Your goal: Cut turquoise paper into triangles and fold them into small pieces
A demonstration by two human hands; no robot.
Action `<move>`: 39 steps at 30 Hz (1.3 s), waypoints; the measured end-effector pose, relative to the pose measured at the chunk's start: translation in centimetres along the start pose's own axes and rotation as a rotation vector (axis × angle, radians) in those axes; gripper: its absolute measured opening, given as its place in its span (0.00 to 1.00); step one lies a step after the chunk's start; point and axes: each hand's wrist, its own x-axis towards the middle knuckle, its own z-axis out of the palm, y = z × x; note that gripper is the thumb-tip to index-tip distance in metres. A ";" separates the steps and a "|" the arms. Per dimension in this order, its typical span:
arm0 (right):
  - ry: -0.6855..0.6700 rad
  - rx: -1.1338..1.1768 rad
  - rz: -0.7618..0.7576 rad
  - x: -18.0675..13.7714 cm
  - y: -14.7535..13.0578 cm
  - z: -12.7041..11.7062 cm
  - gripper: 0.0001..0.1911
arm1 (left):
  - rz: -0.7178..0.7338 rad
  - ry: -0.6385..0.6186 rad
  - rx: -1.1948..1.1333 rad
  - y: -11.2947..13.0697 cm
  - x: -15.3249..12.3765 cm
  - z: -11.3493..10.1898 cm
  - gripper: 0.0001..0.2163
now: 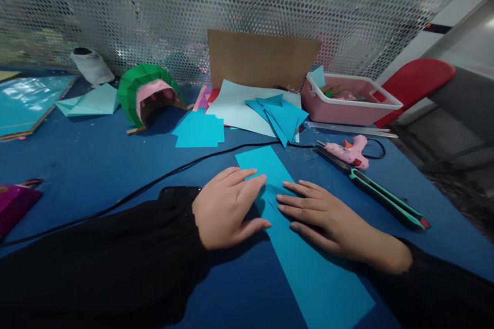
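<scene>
Perforated metal screen (pixel 154 15), pink basket (pixel 347 110) (white-rimmed), red chair (pixel 419 82), green arch (pixel 129 95)

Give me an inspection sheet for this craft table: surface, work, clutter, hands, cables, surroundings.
Surface: blue tabletop, papers and tools spread about.
Work: blue paper strip lies slantwise under the hands.
Clutter: blue squares, pointed blue pieces, pink basket, green-and-pink model, glue gun, cutter knife; whether its blade is out is unclear.
Hands: both open; left hand over the strip's left edge, right hand across the strip.
Cables: black cable crosses beyond the hands.
Surroundings: perforated metal screen behind, red chair at right.
</scene>
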 end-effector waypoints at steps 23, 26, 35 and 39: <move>0.007 0.035 0.011 0.1 -0.2 0.0 0.19 | 0.008 -0.064 0.020 0.3 -0.3 0.3 0.43; -0.005 0.031 0.007 0.1 -0.1 0.0 0.19 | -0.052 -0.021 0.081 0.4 -0.3 0.2 0.42; -0.004 0.018 0.001 -0.2 -0.1 0.1 0.19 | -0.103 0.145 -0.021 0.2 -0.4 0.6 0.30; 0.026 0.037 0.001 -0.1 -0.1 0.1 0.18 | -0.094 0.096 -0.058 0.0 -0.4 0.6 0.30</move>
